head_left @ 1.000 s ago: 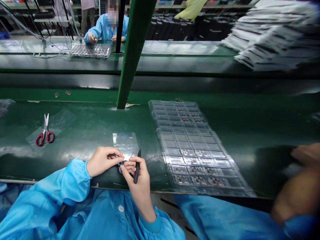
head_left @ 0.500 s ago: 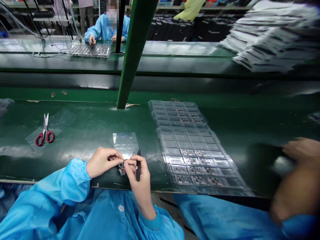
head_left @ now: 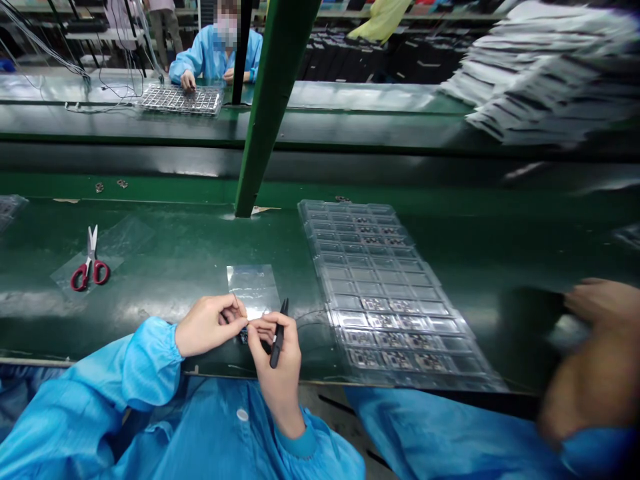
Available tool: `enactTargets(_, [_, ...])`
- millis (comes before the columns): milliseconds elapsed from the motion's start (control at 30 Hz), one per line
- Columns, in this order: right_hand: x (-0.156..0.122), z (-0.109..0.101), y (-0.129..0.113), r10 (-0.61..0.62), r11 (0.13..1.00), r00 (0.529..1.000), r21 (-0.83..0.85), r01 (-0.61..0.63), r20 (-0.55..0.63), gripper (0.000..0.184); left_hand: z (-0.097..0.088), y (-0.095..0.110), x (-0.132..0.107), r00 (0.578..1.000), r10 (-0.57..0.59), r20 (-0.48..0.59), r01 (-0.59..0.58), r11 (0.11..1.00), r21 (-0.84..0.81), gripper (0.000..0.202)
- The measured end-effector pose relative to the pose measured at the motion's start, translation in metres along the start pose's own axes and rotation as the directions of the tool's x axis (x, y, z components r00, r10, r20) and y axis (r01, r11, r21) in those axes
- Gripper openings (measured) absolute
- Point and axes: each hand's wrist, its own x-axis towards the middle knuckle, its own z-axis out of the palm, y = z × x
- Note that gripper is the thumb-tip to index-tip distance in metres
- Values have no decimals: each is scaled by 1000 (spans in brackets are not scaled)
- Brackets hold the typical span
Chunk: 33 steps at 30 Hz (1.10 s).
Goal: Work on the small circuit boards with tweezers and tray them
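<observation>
On green bench (head_left: 165, 267) (factory line): both hands pinch small board (head_left: 243, 335).

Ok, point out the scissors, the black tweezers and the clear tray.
scissors (head_left: 90, 265): head view, pivot above the red handles.
black tweezers (head_left: 278, 337): head view, mid-shaft.
clear tray (head_left: 385, 287): head view, bare middle cells.

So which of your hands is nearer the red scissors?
Left. The left hand sits right of and nearer the camera than the red scissors; the right hand, holding a black tool, lies farther right.
</observation>
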Motion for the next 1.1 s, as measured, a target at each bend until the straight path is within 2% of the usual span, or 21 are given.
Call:
enactTargets(133, [-2, 2, 2, -55, 997, 998, -64, 53, -22, 18, 1, 2, 1, 999, -31, 20, 32, 999, -14, 9])
enactTargets(267, [-1, -1, 2, -44, 998, 999, -47, 44, -4, 18, -1, 4, 2, 998, -51, 36, 51, 999, -4, 15])
enactTargets(367, [4, -15, 1, 27, 1000, 999, 15, -26, -38, 21, -9, 3, 4, 998, -65, -2, 65, 998, -3, 18])
enactTargets(433, [9, -30, 2, 82, 996, 994, 53, -78, -71, 34, -16, 1, 6, 997, -75, -30, 76, 997, 15, 19])
enactTargets(500, [13, -45, 4, 137, 989, 990, 57, -134, -45, 45, -23, -1, 7, 996, -89, -25, 90, 995, 47, 20])
enactTargets(633, [18, -58, 5, 234, 970, 969, 51, -238, 81, 47, -24, -3, 11, 989, -75, 130, 62, 993, 104, 19])
enactTargets(733, [19, -55, 4, 255, 963, 960, 56, -263, 118, 39, -16, 0, 13, 958, 41, 285, -72, 992, 100, 14])
enactTargets(800, [19, -53, 3, 266, 960, 956, 54, -274, 124, 36, -11, 1, 15, 931, 106, 349, -149, 984, 101, 12])
enactTargets(967, [20, -55, 4, 296, 953, 946, 31, -302, 132, 36, -6, -4, 20, 924, 95, 372, -152, 980, 125, 11])
enactTargets(1100, [18, -56, 6, 284, 959, 950, -62, -278, 127, 36, -7, -6, 21, 922, 96, 374, -150, 982, 118, 11])
